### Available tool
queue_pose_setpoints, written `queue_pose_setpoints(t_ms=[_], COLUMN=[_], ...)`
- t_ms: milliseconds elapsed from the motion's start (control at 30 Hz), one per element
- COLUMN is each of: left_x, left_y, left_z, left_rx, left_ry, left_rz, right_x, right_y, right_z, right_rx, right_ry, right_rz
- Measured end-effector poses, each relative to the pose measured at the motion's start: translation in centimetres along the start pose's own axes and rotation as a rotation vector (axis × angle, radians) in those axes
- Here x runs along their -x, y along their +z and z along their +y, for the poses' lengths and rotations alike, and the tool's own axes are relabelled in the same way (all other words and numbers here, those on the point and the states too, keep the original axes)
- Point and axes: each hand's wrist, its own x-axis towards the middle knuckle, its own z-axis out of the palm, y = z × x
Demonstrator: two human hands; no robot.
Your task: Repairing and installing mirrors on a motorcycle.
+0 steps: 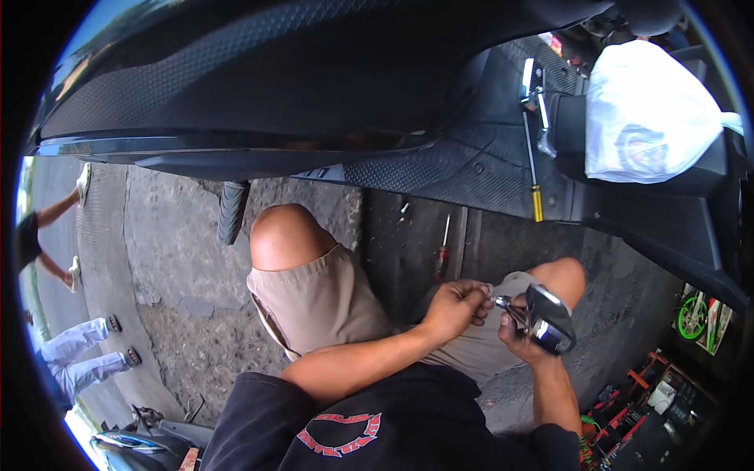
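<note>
My right hand (522, 341) is closed around a glossy black piece with a chrome stem (553, 322), which looks like a motorcycle side mirror. Its short metal end points left, over my right thigh. Just beside that end, my left hand (458, 310) has its fingers pinched together; whatever sits between them is too small to make out. On the ground beyond my left hand lies a red-handled screwdriver (443, 255).
A black scooter (275, 78) spans the far side. Its footboard (440, 173) carries a yellow-handled screwdriver (536, 200), metal tools (542, 110) and a white plastic bag (648, 118). People's legs (86, 349) show at left; another motorcycle (141, 447) and tool racks (652, 392) stand nearby.
</note>
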Motion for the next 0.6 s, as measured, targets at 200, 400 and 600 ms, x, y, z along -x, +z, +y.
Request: queue_pose_setpoints(t_ms=[200,400,600], left_x=[0.1,-2.2,-2.8], left_y=[0.3,-0.4,-4.0], left_z=[-0.8,-0.6,-3.1], left_rx=[0.153,0.135,-0.944], left_ry=[-0.232,-0.188,0.422], left_rz=[0.038,-0.029,-0.039], right_x=[1.1,-0.8,-1.7], right_y=[0.2,1.0,1.9], right_z=[2.6,1.8,-0.6], right_rx=[0.444,0.67,0.718], right_ry=[-0.438,-0.711,-0.809], right_rz=[-0.034,-0.184,-0.314])
